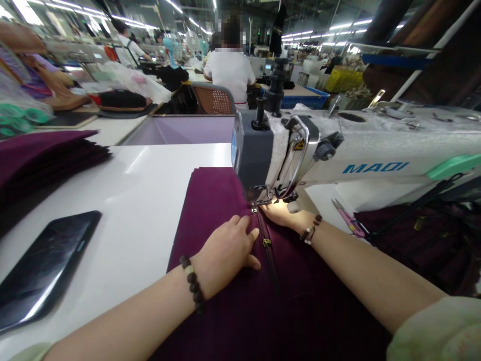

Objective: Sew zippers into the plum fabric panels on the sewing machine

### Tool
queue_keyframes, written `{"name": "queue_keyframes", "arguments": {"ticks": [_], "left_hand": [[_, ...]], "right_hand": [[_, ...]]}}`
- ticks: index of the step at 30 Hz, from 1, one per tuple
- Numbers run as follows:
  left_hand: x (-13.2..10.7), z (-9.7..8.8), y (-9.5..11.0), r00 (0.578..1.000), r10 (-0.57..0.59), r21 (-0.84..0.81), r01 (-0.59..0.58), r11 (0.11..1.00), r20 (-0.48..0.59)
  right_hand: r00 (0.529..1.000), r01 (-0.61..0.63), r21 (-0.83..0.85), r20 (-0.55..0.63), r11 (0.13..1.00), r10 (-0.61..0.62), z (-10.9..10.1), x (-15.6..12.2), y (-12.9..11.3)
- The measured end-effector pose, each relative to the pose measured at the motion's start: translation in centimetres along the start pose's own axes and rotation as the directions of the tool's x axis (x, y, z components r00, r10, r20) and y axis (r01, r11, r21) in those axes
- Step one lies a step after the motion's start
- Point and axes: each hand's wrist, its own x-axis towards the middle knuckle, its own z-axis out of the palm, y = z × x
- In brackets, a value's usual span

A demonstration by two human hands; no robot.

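Observation:
A dark purple fabric piece [210, 200] lies on the white table under the head of a white sewing machine [338, 150]. A dark zipper [268, 250] runs along it towards the needle. My left hand [225, 248] lies flat on the fabric just left of the zipper, fingers stretched out. My right hand [283, 213] rests on the fabric right of the zipper, close under the presser foot [259, 203]; its fingers are mostly hidden by the machine. Both wrists wear bead bracelets.
A black phone [45, 265] lies at the table's left front. A stack of purple fabric [41, 155] sits at the far left. Pink thread snips [347, 216] lie right of the machine. A person in white [230, 70] sits ahead, back turned, among other workstations.

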Motion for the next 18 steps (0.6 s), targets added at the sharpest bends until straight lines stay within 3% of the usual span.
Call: {"name": "queue_keyframes", "arguments": {"ticks": [6,18], "left_hand": [[0.0,0.0,-0.1,1.0,0.0,0.006,0.0,1.0,0.012],[0.2,0.5,-0.3,1.0,-0.003,0.0,0.003,1.0,-0.013]], "right_hand": [[0.999,-0.007,0.0,0.045,1.0,0.007,-0.7,-0.2,-0.3],[0.998,-0.019,0.085,0.055,0.996,0.014,0.2,0.9,0.2]]}}
